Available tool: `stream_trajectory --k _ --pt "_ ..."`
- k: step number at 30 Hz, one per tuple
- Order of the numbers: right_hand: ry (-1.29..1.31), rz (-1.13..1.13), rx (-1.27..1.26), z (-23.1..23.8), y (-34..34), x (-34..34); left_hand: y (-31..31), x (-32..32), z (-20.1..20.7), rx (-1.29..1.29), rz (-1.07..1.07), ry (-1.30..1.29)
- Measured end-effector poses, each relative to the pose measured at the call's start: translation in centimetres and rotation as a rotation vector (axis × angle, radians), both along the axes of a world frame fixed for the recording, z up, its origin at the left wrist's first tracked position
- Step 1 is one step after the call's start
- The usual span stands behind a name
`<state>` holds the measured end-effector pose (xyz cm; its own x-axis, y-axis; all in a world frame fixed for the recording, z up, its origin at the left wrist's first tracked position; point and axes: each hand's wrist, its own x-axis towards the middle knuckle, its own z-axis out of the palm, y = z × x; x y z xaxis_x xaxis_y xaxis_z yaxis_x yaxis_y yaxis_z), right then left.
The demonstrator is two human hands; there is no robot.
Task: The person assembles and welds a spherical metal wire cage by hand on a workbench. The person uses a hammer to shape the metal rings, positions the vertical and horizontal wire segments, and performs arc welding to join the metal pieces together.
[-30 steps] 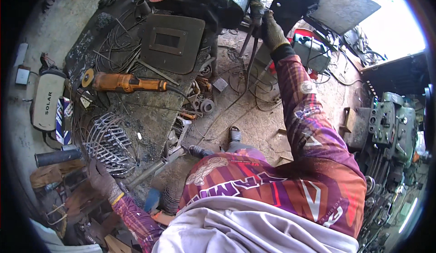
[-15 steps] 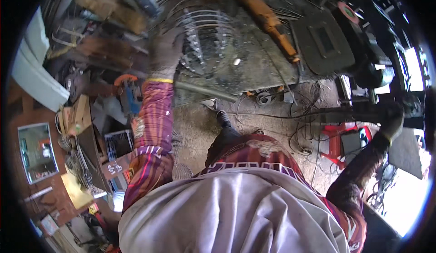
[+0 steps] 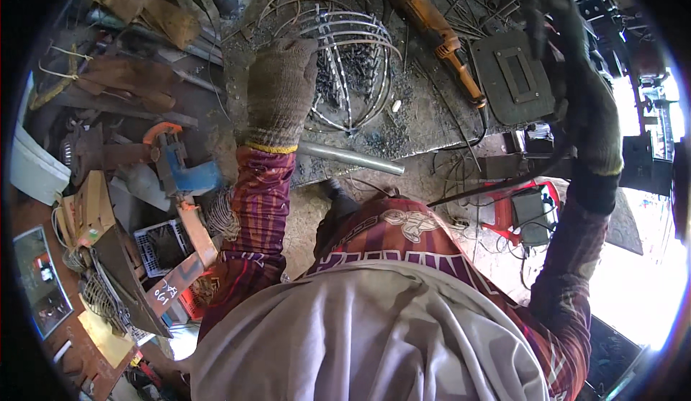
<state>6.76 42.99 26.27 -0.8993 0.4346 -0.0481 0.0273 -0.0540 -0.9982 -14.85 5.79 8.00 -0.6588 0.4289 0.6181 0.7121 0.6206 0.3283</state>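
Note:
My left hand (image 3: 279,91), in a grey knitted glove with a yellow cuff, is closed at the left side of a round wire frame (image 3: 348,106). Its fingertips are hidden beneath the hand. Curved rods and twisted bars make up the frame, which lies on a dark worktable (image 3: 425,124). A metal pipe (image 3: 353,158) sticks out beside my left wrist along the table's near edge. My right hand (image 3: 586,84), gloved too, is raised at the right beyond a welding mask (image 3: 511,77). Its dark fingers are smeared, and I cannot make out anything in them.
An orange angle grinder (image 3: 428,30) lies behind the frame, with loose rods around it. A dark cable (image 3: 497,188) runs past my right forearm. On the floor stands a red plastic stool (image 3: 500,217). A blue clamp (image 3: 183,167) is at the left.
My right hand has come up and inward from the far right to beside the welding mask, the cable rising near it. My left hand stays at the frame. The whole view has shifted.

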Motion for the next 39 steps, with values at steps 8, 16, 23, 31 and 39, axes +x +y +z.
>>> stream_trajectory --k 8,16,23,31,39 --pt "-0.336 0.064 0.562 -0.4 -10.2 -8.8 -1.0 -0.2 -0.3 0.006 -0.061 0.067" --pt "-0.359 0.221 0.720 -4.4 -9.5 -9.9 -0.3 -0.5 0.6 0.003 -0.094 0.063" --pt "-0.302 0.347 0.856 -5.3 -8.6 -10.9 -0.3 -0.4 1.6 -0.007 -0.076 -0.166" --pt "-0.319 0.348 0.822 -5.7 -8.8 -11.2 -0.5 -0.5 1.2 0.032 -0.091 -0.202" --pt "-0.384 0.402 0.777 -5.3 -8.8 -10.8 -0.8 -0.5 1.5 -0.091 -0.037 -0.222"
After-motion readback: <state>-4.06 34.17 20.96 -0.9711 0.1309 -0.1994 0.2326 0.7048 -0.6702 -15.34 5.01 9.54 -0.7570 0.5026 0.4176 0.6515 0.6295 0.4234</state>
